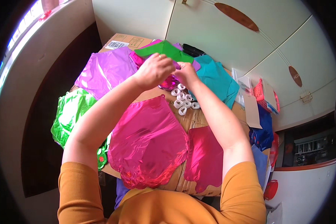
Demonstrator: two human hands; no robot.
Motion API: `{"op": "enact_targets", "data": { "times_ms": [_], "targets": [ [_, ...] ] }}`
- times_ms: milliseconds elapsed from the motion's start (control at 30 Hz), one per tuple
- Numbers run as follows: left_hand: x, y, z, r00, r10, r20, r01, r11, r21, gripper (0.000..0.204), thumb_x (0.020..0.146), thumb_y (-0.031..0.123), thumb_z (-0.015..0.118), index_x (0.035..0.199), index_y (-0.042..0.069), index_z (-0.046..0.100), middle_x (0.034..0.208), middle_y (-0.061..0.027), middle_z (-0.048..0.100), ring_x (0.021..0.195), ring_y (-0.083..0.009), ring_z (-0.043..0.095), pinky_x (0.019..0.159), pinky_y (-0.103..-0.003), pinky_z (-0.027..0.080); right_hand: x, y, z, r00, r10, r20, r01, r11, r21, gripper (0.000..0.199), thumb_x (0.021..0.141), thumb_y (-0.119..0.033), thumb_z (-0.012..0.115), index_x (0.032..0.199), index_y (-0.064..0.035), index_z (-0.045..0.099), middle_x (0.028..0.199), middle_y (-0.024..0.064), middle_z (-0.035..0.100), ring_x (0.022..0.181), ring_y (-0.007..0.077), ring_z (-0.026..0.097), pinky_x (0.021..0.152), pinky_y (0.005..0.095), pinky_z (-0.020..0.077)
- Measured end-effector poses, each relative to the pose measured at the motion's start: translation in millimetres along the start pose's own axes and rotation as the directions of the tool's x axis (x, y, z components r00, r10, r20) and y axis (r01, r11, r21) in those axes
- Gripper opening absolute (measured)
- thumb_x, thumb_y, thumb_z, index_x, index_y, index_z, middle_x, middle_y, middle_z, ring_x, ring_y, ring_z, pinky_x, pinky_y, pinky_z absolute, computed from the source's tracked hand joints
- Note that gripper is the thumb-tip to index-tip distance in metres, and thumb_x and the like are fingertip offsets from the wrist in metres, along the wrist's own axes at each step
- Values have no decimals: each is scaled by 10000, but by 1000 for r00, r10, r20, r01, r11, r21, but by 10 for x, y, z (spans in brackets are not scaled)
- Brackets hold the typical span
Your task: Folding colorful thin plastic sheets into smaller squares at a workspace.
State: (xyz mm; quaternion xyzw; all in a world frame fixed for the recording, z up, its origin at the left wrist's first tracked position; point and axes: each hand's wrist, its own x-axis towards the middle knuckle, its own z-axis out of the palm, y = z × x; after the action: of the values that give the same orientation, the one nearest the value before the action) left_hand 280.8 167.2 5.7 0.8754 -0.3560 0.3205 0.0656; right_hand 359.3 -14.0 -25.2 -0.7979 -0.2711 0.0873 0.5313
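My left hand point(156, 70) and my right hand point(186, 74) come together over the far part of the cardboard. Both are closed. A purple foil edge point(176, 65) shows between them, pinched by my right fingers; what my left fingers hold is hidden. Behind the hands lies a green foil sheet point(164, 49). Below them is a group of small white ribbon rolls point(182, 103), beside a shiny pink foil piece point(170, 83). A large magenta foil balloon point(147, 138), flat and uninflated, lies nearer me with its small tab pointing away.
Flat foil pieces in lilac point(106, 71), bright green point(72, 115), teal point(216, 82) and dark pink point(203, 156) spread around the cardboard point(175, 179). A red basket point(259, 90) stands at the right. Pale cabinet doors point(227, 41) rise behind; a curved wall is at the left.
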Motion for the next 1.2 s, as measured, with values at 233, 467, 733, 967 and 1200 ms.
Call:
{"op": "enact_targets", "data": {
  "times_ms": [233, 467, 733, 967, 1200],
  "targets": [
    [-466, -42, 130, 882, -407, 236, 415, 910, 19, 427, 829, 471, 680, 1068, 118, 697, 990, -100, 638, 1001, -299, 616, 884, -407, 496, 432, -211, -202, 948, 316, -44, -261, 848, 462, 169, 881, -128, 730, 1014, -29, 697, 930, 84, 717, 771, 170, 670, 677, 316, 546],
    [-551, -25, 27, 841, -490, 229, 504, 863, -6, 454, 818, 497, 684, 1095, 139, 715, 1018, -87, 641, 1030, -284, 621, 887, -416, 506, 977, -1261, -1241, 681, 14, -732, -153, 980, -124, 362, 798, -160, 789, 1051, 73, 678, 1003, 156, 706, 849, 251, 678, 758, 402, 540],
    [-308, 125, 64, 919, -379, 106, 374, 925, 71, 367, 835, 381, 688, 1102, 130, 707, 1049, -83, 650, 1010, -273, 620, 857, -466, 494, -259, -1733, -2180, 634, -713, -299, 212, 532, -820, 197, 887, -184, 695, 1006, -31, 734, 928, 120, 739, 822, 231, 698, 732, 352, 535],
    [530, 1087, 524, 984, 170, 55, -135, 911, -390, 270, 763, 73, 683, 1032, 48, 683, 1037, -116, 644, 955, -318, 633, 841, -418, 519, -1237, -103, -1432, 730, -668, 147, 432, 284, -856, 151, 773, -71, 604, 860, -153, 697, 744, 39, 675, 747, 243, 659, 711, 391, 470],
    [632, 1062, 881, 973, 124, 196, -30, 906, -422, 245, 773, 45, 652, 1016, 37, 679, 1003, -126, 649, 969, -322, 640, 852, -410, 526, -1375, 307, -1258, 945, -305, -116, 211, 842, -497, 164, 892, -191, 692, 914, -28, 706, 829, 127, 712, 758, 247, 697, 678, 357, 524]
  ]
}}
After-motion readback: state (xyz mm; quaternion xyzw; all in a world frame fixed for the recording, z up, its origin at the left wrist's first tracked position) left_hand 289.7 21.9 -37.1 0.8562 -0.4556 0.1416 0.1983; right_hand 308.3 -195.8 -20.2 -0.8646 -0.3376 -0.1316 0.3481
